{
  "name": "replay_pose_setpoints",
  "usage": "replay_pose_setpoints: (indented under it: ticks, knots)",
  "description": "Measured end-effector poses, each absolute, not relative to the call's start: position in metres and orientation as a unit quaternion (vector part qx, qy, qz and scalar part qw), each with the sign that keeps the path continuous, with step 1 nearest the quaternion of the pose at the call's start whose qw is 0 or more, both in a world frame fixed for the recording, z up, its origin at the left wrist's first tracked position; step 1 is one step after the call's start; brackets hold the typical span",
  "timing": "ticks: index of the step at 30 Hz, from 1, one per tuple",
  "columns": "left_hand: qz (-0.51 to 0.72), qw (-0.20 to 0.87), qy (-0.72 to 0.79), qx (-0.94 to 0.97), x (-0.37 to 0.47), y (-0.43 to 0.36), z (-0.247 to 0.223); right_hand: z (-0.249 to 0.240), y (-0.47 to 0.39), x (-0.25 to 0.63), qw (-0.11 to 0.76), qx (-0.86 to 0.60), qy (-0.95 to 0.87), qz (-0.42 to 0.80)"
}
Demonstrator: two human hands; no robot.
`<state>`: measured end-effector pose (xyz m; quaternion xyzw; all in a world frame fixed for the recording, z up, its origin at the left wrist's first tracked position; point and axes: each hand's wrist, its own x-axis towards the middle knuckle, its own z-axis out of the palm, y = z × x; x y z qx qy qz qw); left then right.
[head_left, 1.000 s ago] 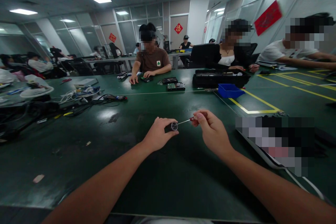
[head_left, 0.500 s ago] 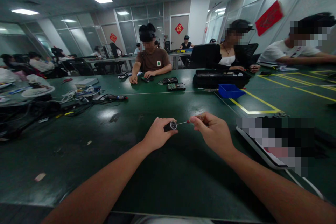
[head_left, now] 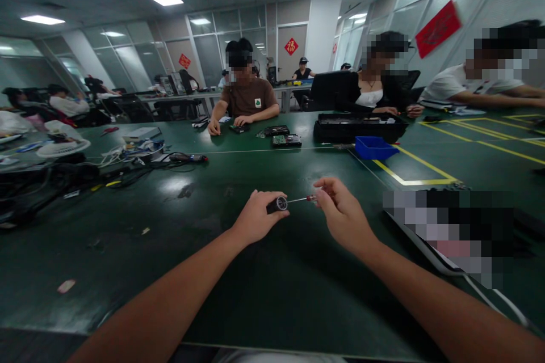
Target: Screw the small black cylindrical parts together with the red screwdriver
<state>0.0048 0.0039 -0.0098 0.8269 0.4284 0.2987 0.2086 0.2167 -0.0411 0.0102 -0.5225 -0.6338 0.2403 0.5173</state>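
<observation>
My left hand (head_left: 257,216) is wrapped round a dark cylindrical part (head_left: 280,204) whose round, light-rimmed end faces me; what kind of part it is I cannot make out. A screwdriver (head_left: 310,198) with a thin metal shaft and a red and clear handle points left, its tip at that round end. My right hand (head_left: 343,214) pinches the handle between thumb and fingers, which hide part of it. Both hands are above the green table (head_left: 255,295).
Ahead are bare circuit-board drives (head_left: 286,140), a blue bin (head_left: 375,148) and a long black tray (head_left: 360,127). Tangled cables (head_left: 140,161) lie at left. A blurred-out device (head_left: 447,238) with a white cable is at right. Co-workers sit across the table.
The fingers of my right hand have shifted and loosened on the screwdriver handle, so more of it shows. My left hand and the cylindrical part stay in place.
</observation>
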Motion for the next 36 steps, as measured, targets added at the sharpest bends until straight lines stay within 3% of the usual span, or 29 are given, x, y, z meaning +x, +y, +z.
replay_pose_setpoints:
  ticks: [7, 10, 21, 30, 36]
  knots:
    - [0.317, 0.196, 0.411, 0.832, 0.003, 0.002, -0.005, 0.005, -0.027, 0.218, 0.62, -0.452, -0.479, 0.426]
    - [0.296, 0.179, 0.393, 0.852, 0.001, 0.004, -0.004, 0.004, -0.02, 0.223, 0.602, -0.441, -0.435, 0.503]
    - [0.266, 0.212, 0.445, 0.828, 0.003, 0.005, -0.004, 0.003, -0.03, 0.219, 0.613, -0.508, -0.542, 0.27]
    - [0.216, 0.252, 0.413, 0.848, 0.008, -0.011, 0.011, 0.01, -0.037, 0.217, 0.644, -0.483, -0.547, 0.231]
    - [0.095, 0.188, 0.3, 0.93, 0.028, -0.036, 0.01, 0.011, -0.038, 0.217, 0.643, -0.476, -0.553, 0.233]
